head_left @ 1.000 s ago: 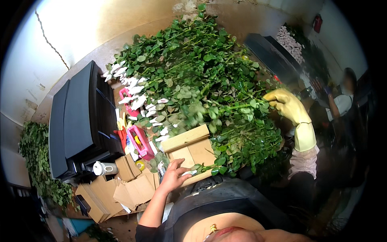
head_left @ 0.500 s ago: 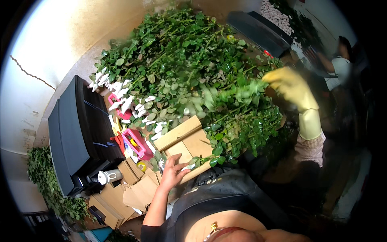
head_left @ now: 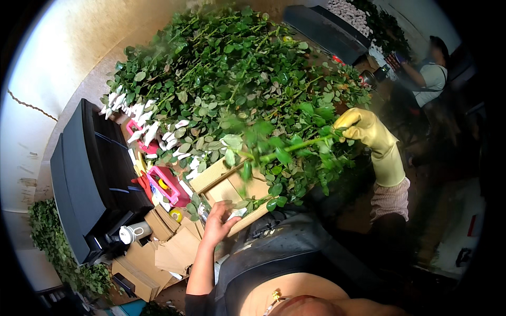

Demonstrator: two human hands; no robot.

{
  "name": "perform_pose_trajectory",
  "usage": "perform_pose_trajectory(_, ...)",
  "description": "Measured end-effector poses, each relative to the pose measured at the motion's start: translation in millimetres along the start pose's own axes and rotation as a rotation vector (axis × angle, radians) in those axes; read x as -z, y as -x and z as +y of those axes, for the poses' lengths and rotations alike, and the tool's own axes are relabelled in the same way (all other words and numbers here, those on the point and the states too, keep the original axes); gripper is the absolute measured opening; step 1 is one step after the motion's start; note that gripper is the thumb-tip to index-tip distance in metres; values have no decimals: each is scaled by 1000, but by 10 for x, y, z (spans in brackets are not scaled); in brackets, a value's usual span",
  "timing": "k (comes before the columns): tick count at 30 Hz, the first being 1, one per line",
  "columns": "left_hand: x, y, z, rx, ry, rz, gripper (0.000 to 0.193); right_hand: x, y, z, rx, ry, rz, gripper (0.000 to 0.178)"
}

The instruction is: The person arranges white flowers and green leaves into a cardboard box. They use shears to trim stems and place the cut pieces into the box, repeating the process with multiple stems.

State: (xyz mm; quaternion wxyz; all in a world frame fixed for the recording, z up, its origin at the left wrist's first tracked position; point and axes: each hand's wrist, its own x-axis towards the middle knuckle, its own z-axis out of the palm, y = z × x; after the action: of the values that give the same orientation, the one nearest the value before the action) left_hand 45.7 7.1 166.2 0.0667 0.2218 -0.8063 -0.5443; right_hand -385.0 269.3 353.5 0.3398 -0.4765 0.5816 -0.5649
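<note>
My right hand (head_left: 363, 126), in a long yellow rubber glove, pinches the end of a leafy green rose stem (head_left: 300, 145). The stem is raised over the pile, its pale tip pointing left and its leaves blurred. My bare left hand (head_left: 215, 224) rests at the near left corner of a shallow cardboard tray (head_left: 258, 213). Its thumb and fingers curve around a white-wrapped flower head (head_left: 238, 213), whose leafy stem lies along the tray's near side. A large heap of rose stems (head_left: 221, 73) fills the table beyond, with white-wrapped heads (head_left: 150, 131) along its left edge.
Left of the heap stand a black rack (head_left: 92, 168), a pink basket (head_left: 171, 184) and a white lidded cup (head_left: 134, 231). Flat cardboard pieces (head_left: 176, 253) lie nearer me. Another dark rack (head_left: 329, 31) stands at the back, and a co-worker (head_left: 429, 73) sits far right.
My right hand has moved down and slightly left, with the stem now raised clearly above the heap. My left hand stays at the tray corner. The whole view has shifted slightly.
</note>
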Motion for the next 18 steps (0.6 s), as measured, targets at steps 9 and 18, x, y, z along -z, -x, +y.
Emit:
perform_pose_trajectory(9,-67,-4,-360,66,284,6,88,111,90,183,-588,225,-150,20)
perform_pose_trajectory(18,-33,7,-148,-14,25,94,112,56,37,325,-833,744,-41,17)
